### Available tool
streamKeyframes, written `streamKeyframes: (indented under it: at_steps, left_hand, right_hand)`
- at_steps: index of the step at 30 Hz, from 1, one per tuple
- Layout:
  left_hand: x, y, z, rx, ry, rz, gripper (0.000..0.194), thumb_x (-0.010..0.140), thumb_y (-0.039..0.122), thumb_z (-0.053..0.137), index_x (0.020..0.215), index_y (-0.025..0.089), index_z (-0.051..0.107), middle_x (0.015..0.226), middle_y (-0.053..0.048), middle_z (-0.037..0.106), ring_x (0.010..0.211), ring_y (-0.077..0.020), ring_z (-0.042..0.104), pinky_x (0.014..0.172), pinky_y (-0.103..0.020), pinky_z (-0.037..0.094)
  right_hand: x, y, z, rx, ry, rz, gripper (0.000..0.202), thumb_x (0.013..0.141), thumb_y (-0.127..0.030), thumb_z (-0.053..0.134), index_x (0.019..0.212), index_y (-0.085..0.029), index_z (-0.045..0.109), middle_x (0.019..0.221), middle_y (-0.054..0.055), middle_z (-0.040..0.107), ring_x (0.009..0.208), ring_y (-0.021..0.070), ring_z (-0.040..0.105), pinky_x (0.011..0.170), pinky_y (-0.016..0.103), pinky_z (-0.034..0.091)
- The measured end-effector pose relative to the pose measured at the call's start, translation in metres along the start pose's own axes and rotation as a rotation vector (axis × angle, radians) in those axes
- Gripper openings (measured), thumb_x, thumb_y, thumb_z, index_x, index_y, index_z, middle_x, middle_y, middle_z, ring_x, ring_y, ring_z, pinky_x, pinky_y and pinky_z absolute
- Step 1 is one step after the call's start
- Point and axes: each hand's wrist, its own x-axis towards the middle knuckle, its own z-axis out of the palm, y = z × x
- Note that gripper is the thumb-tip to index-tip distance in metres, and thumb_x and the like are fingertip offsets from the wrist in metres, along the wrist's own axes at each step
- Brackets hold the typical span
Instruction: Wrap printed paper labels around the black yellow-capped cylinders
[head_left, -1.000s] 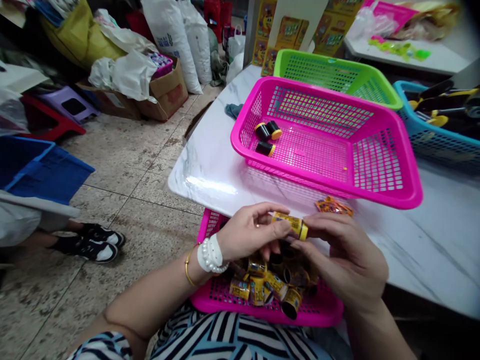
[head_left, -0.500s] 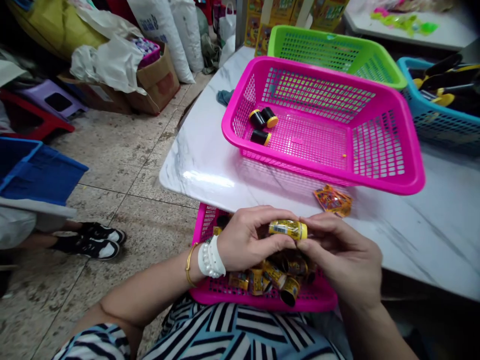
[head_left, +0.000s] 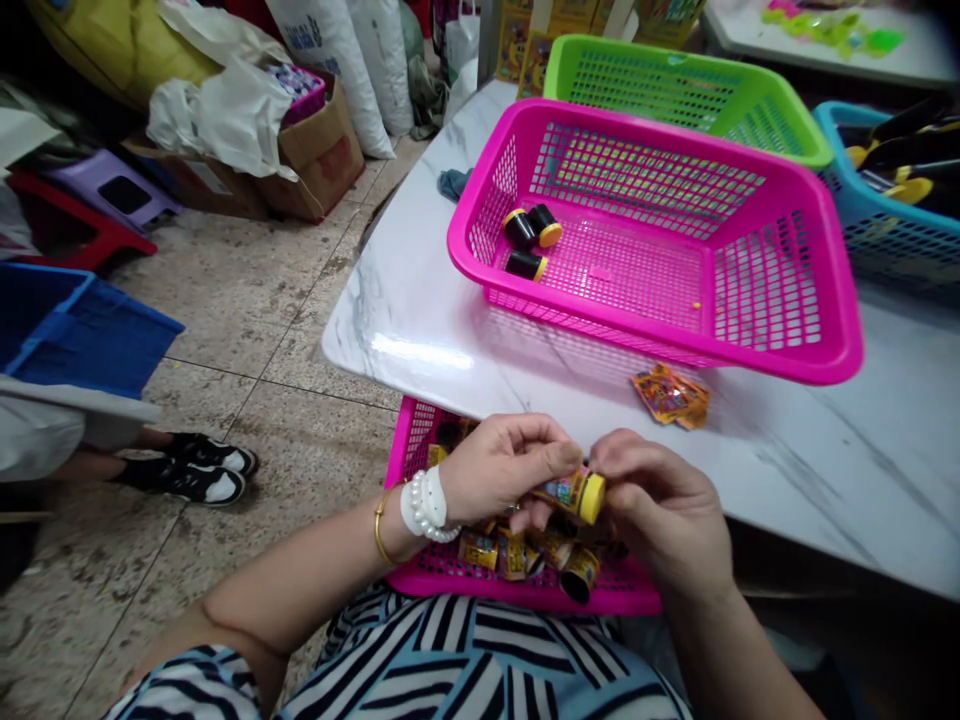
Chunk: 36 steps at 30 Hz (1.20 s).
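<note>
Above a pink basket point(head_left: 409, 450) at my lap, my left hand point(head_left: 499, 468) is closed around a small tube point(head_left: 562, 489). The tube has a printed yellow-orange label and a yellow cap, tilted toward the right. My right hand point(head_left: 667, 505) is beside the cap with its thumb and fingers drawn together; whether it grips the tube's edge or its film is hidden. Beneath both hands, the lap basket holds several printed tubes point(head_left: 514, 553), some with dark open ends.
On the marble-patterned table point(head_left: 405, 300) stand a large pink basket point(head_left: 660, 345) with black, yellow-capped containers point(head_left: 519, 230), a green basket point(head_left: 765, 85) and a blue basket point(head_left: 900, 240). Orange wrappers point(head_left: 671, 395) lie near the edge. At left are a blue crate point(head_left: 112, 340) and a person's shoes point(head_left: 202, 470).
The tube has been turned and tilted, so its cap now points lower right and a different label side shows. My right fingers have shifted at its capped end.
</note>
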Motion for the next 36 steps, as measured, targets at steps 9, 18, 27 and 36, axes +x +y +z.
streamKeyframes:
  at_steps: [9,18,27,36]
  left_hand:
    - [-0.004,-0.010,-0.001,-0.207,-0.139,0.010,0.060,0.076,0.058,0.083,0.108,0.015,0.057,0.069,-0.001,0.072,0.042,-0.0081,0.061,0.039,-0.015,0.049]
    - [-0.003,-0.011,-0.002,-0.191,-0.088,-0.045,0.058,0.075,0.061,0.083,0.102,0.013,0.062,0.060,0.002,0.067,0.036,-0.0065,0.055,0.031,-0.013,0.041]
    - [-0.003,-0.017,-0.003,-0.293,-0.104,-0.120,0.057,0.074,0.064,0.081,0.093,0.015,0.059,0.056,0.003,0.067,0.030,-0.0067,0.052,0.027,-0.012,0.037]
    - [-0.004,-0.017,0.006,-0.266,-0.032,-0.141,0.057,0.074,0.068,0.078,0.082,0.014,0.059,0.052,0.003,0.065,0.028,-0.0066,0.050,0.024,-0.012,0.034]
  right_hand:
    - [-0.004,-0.004,-0.007,-0.021,-0.040,-0.047,0.013,0.084,-0.026,0.081,0.097,-0.029,0.078,0.095,0.002,0.059,0.070,0.0134,0.068,0.052,0.025,0.061]
    - [-0.002,-0.007,-0.007,-0.282,-0.027,-0.208,0.009,0.084,-0.029,0.082,0.093,-0.026,0.081,0.085,0.004,0.063,0.074,0.0146,0.064,0.061,0.026,0.057]
    - [-0.006,-0.007,-0.009,-0.314,-0.031,-0.229,0.016,0.085,-0.016,0.078,0.097,-0.026,0.079,0.086,0.001,0.063,0.055,0.0101,0.064,0.044,0.022,0.054]
    - [-0.007,-0.011,-0.007,-0.573,-0.048,-0.365,0.031,0.081,-0.009,0.078,0.106,-0.027,0.080,0.081,0.003,0.069,0.068,0.0153,0.066,0.056,0.027,0.054]
